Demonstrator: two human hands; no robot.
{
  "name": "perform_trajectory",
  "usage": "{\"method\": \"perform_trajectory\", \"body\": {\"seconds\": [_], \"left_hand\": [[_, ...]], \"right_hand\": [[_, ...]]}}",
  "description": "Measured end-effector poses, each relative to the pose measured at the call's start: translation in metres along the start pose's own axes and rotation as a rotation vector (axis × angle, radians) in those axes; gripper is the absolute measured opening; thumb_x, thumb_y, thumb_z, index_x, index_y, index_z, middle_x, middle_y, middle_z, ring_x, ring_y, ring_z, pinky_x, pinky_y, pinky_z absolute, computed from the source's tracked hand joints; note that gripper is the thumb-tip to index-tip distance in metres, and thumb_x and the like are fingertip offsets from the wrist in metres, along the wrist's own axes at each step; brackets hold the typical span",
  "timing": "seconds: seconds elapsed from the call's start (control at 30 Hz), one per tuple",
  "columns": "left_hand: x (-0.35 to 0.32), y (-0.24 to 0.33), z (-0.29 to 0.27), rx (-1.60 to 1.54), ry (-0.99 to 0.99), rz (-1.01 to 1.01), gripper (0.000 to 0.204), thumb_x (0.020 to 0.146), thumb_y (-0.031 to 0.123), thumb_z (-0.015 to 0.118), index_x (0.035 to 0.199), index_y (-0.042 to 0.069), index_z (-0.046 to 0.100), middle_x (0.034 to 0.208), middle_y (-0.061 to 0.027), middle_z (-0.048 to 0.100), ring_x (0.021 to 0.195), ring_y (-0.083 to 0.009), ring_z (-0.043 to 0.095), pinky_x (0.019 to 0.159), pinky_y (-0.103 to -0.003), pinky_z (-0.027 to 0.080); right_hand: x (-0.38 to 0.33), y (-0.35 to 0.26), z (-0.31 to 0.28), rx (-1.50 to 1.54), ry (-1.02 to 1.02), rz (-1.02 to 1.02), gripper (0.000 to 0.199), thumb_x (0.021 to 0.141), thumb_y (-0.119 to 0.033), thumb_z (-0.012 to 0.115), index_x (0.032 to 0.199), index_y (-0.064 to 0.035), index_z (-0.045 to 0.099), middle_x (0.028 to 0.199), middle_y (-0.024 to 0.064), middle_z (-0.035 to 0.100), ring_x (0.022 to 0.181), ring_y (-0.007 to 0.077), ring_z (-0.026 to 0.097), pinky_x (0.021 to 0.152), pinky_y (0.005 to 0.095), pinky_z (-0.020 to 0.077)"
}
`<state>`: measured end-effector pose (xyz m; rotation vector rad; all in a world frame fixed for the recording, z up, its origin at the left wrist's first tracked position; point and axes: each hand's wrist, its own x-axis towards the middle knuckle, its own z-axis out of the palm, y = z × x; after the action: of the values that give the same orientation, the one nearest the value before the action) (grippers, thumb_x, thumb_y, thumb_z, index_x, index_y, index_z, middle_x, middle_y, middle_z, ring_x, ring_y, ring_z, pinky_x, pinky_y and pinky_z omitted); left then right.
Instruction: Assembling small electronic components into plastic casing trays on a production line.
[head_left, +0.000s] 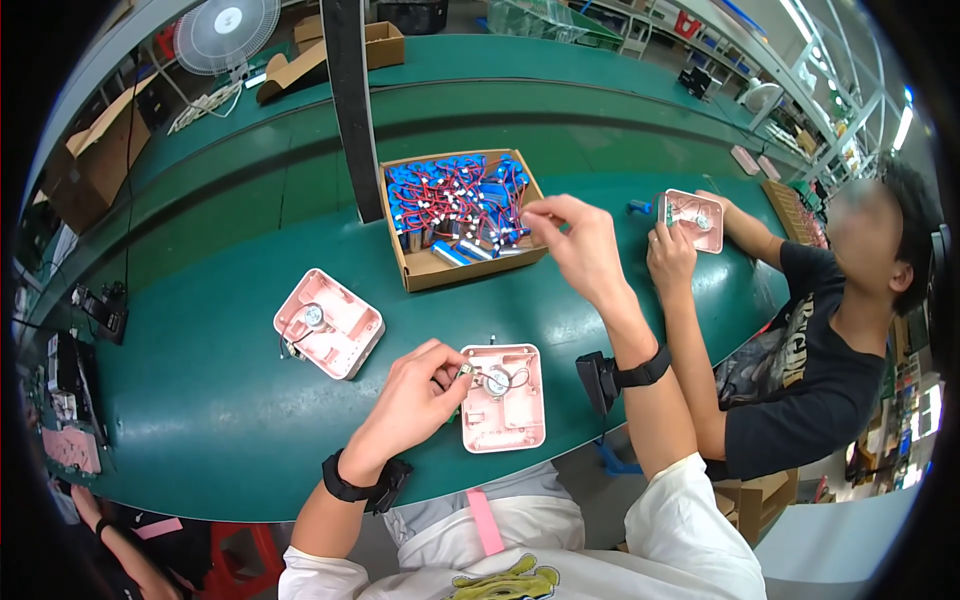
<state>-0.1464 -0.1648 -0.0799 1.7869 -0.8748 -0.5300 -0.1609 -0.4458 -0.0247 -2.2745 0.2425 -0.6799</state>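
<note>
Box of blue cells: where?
Head view, above centre: the box is on the green table, just right of the dark post, right hand at its right edge.

Left hand (412, 398) pinches small circuit board (465, 371) at left edge of open pink housing (522, 408) on green table (200, 400). Right hand (578, 243) raised at right side of cardboard box (475, 270) holding blue wired batteries (450, 253); grip unclear. Second pink housing (343, 338) lies left, apart. Co-worker (815, 370) at right handles third housing (711, 240).

At the upper left stood a white fan (228, 30) and an open cardboard box (103, 170). A dark post (350, 110) rose right of them. A red stool (268, 552) showed lower left.
</note>
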Motion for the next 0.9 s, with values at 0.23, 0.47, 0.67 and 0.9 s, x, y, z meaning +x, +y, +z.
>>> {"method": "perform_trajectory", "body": {"seconds": [0.23,0.47,0.67,0.9], "left_hand": [[0.002,0.001,0.000,-0.019,0.005,-0.011,0.017,0.094,0.004,0.074,0.103,-0.009,0.068,0.093,-0.0081,0.061,0.073,-0.0099,0.059,0.063,-0.026,0.053],[0.002,0.001,-0.001,-0.025,-0.012,-0.030,0.017,0.095,0.004,0.074,0.104,-0.009,0.068,0.095,-0.0083,0.063,0.074,-0.0102,0.062,0.063,-0.025,0.054],[0.003,0.002,0.000,-0.015,-0.007,-0.014,0.018,0.095,0.005,0.073,0.107,-0.009,0.069,0.095,-0.0082,0.063,0.074,-0.0100,0.064,0.064,-0.025,0.054],[0.004,0.004,-0.002,-0.006,-0.013,-0.039,0.018,0.096,0.006,0.073,0.106,-0.009,0.069,0.096,-0.0086,0.064,0.074,-0.0097,0.064,0.064,-0.025,0.054]], "right_hand": [[0.008,-0.008,0.005,0.750,0.070,0.020,0.022,0.105,-0.012,0.065,0.119,0.0040,0.070,0.104,0.0136,0.077,0.085,0.0183,0.076,0.072,0.0280,0.0613],[0.026,0.003,0.005,0.689,-0.101,0.178,0.024,0.106,-0.013,0.065,0.121,0.0054,0.067,0.100,0.0146,0.076,0.084,0.0172,0.074,0.073,0.0273,0.0605],[0.041,0.014,0.000,0.698,-0.021,0.109,0.024,0.106,-0.013,0.066,0.118,0.0072,0.067,0.099,0.0155,0.075,0.082,0.0167,0.074,0.073,0.0271,0.0598],[0.048,-0.002,-0.017,0.744,0.115,-0.049,0.022,0.105,-0.012,0.066,0.116,0.0066,0.066,0.100,0.0157,0.076,0.081,0.0161,0.073,0.072,0.0266,0.0595]]}}
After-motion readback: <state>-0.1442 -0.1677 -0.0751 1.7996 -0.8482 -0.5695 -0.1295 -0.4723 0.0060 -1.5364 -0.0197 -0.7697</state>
